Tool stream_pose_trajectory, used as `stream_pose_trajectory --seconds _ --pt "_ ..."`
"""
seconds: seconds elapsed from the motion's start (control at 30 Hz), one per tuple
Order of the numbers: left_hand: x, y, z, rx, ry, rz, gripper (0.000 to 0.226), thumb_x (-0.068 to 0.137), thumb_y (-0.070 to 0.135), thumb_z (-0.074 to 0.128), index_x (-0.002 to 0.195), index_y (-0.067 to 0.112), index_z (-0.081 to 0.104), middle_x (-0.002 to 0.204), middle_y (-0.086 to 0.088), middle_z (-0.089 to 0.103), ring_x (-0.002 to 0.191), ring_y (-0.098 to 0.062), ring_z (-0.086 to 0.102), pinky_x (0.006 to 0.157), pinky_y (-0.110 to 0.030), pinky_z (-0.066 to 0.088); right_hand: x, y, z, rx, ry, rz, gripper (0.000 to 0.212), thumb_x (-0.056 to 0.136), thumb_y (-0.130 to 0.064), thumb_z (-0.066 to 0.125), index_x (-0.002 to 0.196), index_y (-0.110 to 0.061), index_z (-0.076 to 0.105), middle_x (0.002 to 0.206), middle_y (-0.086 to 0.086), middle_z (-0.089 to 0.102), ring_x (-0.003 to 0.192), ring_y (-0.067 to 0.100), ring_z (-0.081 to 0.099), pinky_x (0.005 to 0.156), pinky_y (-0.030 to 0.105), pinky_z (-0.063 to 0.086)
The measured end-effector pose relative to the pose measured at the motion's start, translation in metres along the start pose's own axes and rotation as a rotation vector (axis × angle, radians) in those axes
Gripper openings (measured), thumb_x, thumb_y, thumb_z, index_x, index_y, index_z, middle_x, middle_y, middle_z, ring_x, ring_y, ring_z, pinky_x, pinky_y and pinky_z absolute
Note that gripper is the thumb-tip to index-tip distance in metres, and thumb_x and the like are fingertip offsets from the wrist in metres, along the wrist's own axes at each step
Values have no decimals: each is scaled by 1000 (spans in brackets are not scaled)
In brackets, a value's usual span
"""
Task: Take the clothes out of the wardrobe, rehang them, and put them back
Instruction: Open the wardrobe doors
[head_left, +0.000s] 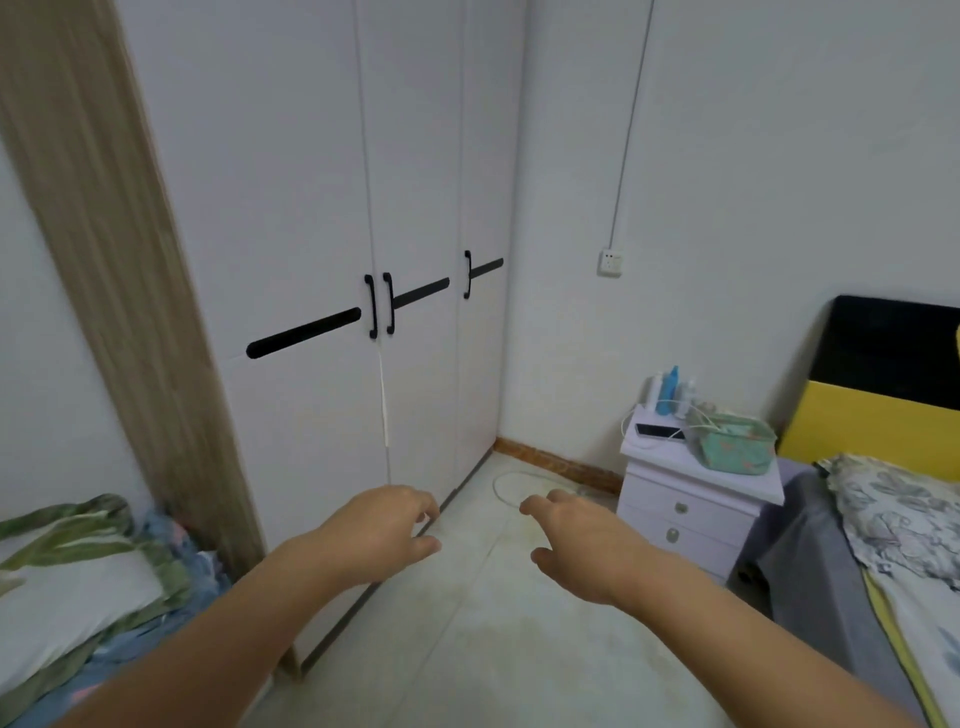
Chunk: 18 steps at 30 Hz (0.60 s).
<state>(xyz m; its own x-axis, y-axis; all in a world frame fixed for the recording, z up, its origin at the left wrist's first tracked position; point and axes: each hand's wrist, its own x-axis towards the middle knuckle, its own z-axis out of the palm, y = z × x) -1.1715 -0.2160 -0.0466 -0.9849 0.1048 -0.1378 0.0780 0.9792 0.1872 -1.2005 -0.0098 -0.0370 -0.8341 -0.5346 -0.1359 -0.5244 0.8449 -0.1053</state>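
Wardrobe (311, 208) doors are all closed, so no clothes can be seen; they are, I suppose, still inside. It stands against the wall to the left and ahead of the person, white, with three doors and black handles. Two upright handles (380, 305) sit side by side where the left and middle doors meet, and a third handle (467, 274) is further to the right. Their long axis is vertical, so a grip from the side with the fingers around the bar seems suitable.

Both hands are stretched forward, low, over the floor (493, 623), and they hold nothing. The left hand (384, 525) has its fingers loosely curled and apart, and the right hand (576, 540) is the same, with the thumb spread out. Neither one touches the wardrobe.

The pair of handles lies above the hands and a little to the left of them. The left hand is nearer to the doors and almost straight under this pair, while the right hand is further out toward the white nightstand (696, 499). In my judgement the task is at its beginning: the next step is to lift the hands up to the handles and pull the doors open, and the left hand has the shorter way.
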Motion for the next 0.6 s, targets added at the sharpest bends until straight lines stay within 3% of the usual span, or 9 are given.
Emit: stream_pose_trajectory --seconds 0.3,0.6 --pt "136 -59 -38 14 44 -8 43 95 37 45 135 20 42 133 1 49 121 -15 47 97 -24 35 137 27 -35 33 35 8 43 95 -20 47 136 -13 36 133 12 49 122 29 48 99 39 43" --pt "239 -93 -49 15 190 -129 39 97 36 42 133 22 44 129 4 52 118 -12 48 96 -21 35 272 74 -52 16 26 -127 40 97 -22 44 136 -13 40 134 12 48 121 29 47 99 37 42"
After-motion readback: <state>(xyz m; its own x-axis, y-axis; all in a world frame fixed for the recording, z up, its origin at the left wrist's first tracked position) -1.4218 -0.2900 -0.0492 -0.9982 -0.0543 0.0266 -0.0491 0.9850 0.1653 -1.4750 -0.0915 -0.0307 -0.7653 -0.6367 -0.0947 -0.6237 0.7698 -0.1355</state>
